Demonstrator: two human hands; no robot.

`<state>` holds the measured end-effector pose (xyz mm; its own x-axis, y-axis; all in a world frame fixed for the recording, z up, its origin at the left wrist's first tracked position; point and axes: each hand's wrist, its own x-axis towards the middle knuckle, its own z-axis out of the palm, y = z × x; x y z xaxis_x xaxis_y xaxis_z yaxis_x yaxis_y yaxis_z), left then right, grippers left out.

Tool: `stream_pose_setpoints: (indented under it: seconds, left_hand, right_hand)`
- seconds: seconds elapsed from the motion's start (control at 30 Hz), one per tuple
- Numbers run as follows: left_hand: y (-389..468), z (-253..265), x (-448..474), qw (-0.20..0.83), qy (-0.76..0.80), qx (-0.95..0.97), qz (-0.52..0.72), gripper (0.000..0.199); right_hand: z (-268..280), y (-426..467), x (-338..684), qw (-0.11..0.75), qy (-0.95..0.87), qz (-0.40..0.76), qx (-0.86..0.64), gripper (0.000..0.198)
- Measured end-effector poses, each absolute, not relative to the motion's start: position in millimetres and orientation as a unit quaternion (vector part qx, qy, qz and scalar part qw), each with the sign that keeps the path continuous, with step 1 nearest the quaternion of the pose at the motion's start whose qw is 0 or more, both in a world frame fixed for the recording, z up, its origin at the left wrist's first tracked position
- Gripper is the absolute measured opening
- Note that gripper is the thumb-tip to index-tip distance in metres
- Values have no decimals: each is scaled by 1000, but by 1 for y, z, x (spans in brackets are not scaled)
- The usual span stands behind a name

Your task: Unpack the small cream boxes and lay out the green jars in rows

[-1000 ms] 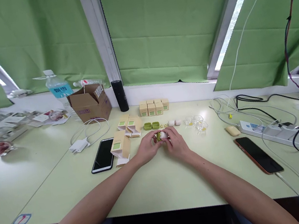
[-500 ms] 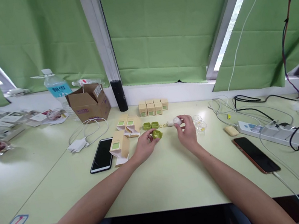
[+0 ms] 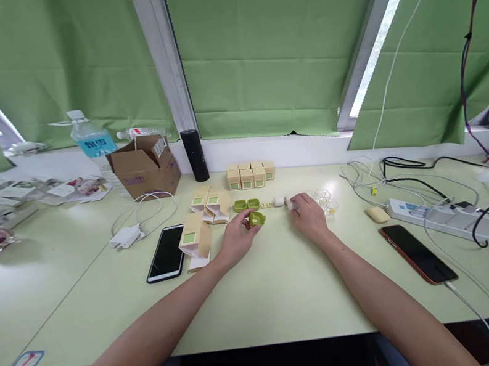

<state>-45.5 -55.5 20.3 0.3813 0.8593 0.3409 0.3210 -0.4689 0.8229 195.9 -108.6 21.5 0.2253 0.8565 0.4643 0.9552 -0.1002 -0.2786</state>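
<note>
My left hand [image 3: 239, 238] is closed on a small olive-green cup-like piece [image 3: 257, 218], held just above the table with its hollow side partly showing. Two matching green pieces [image 3: 247, 204] sit side by side behind it. My right hand [image 3: 309, 217] has its fingers curled over a small white piece [image 3: 292, 204], mostly hidden by the fingers. Beside it lies another small white piece [image 3: 278, 201]. Tiny yellowish pieces [image 3: 266, 205] lie between the whites and the greens. Clear plastic pieces [image 3: 328, 201] are just right of my right hand.
Open card boxes [image 3: 196, 239] and a phone [image 3: 166, 253] lie to the left; closed small boxes [image 3: 247, 178] stand behind. Further back are a carton [image 3: 146, 171] and a black cylinder [image 3: 195, 156]. Another phone [image 3: 418, 253], a power strip [image 3: 447, 218] and cables occupy the right.
My right hand has moved slightly right and turned palm down, lowering the white piece toward the table. The left hand with the green piece has stayed nearly still.
</note>
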Motion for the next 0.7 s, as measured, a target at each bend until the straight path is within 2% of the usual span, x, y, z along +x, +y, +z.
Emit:
stream_pose_setpoints:
  seconds: [0.37, 0.7]
  left_hand:
    - [-56, 19, -46, 328, 386, 767, 394, 43]
    - [-55, 19, -46, 329, 384, 768, 393, 44]
  right_hand:
    - [21, -108, 191, 227, -600, -87, -762, 36]
    - [22, -109, 190, 242, -581, -84, -773, 42]
